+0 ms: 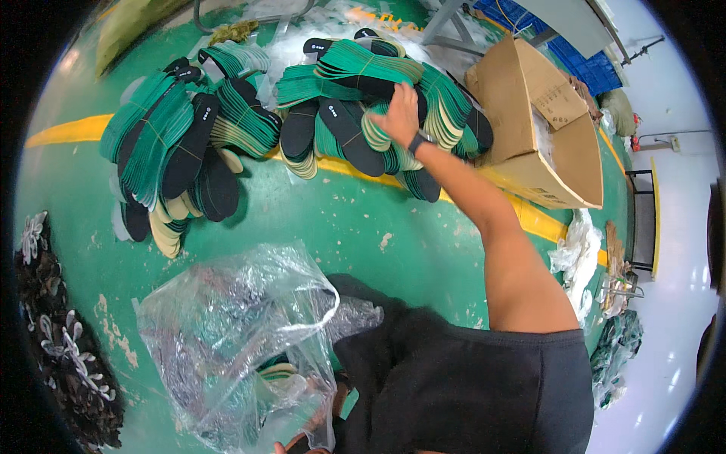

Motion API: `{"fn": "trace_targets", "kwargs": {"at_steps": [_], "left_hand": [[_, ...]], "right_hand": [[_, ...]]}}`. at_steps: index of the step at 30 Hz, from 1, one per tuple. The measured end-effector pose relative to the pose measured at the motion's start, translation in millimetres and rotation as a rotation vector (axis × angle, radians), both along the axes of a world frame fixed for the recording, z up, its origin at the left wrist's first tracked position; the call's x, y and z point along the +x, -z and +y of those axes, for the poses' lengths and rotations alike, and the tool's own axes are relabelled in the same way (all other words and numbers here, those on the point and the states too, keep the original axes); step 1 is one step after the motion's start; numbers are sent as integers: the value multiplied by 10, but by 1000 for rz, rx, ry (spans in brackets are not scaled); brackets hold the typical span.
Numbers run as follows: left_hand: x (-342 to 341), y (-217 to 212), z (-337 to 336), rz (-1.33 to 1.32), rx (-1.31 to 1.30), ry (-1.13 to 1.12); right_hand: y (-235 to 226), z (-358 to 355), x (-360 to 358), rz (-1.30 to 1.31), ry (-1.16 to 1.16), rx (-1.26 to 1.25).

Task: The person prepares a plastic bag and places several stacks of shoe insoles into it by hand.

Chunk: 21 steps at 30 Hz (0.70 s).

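Note:
My right hand (398, 117), with a dark band on its wrist, reaches out over a pile of bundled shoe insoles (367, 72). Its fingers are apart at the edge of a bundle; whether they touch it is hard to tell. The insoles are green and cream with black tops, and thin bands tie some stacks. Close to my body lies a large clear plastic bag (227, 325), with a few green and cream insole edges (278, 371) showing through it. My left hand (299, 439) is at the lower edge by the bag, mostly hidden by plastic and the frame's edge.
Another heap of insole bundles (170, 144) lies to the left. An open cardboard box (541, 178) stands at the right. Dark and grey pieces (64, 340) are piled at far left. White plastic (578, 257) lies beyond the yellow floor line (533, 219), near the wall.

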<state>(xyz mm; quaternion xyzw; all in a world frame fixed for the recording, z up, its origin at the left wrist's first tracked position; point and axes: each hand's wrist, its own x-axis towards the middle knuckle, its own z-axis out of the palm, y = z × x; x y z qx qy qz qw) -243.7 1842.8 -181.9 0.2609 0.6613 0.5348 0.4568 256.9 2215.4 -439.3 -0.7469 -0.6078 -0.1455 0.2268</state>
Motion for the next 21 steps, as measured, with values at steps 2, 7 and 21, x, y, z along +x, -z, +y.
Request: {"fn": "trace_targets", "kwargs": {"at_steps": [2, 7, 21], "left_hand": [[-34, 70, 106, -6, -59, 68], [-757, 519, -411, -949, 77, 419], [36, -272, -1124, -8, 187, -526]], "right_hand": [[-52, 591, 154, -138, 24, -26], [-112, 1412, 358, -191, -83, -657], [-425, 939, -355, -151, -229, -640]]}}
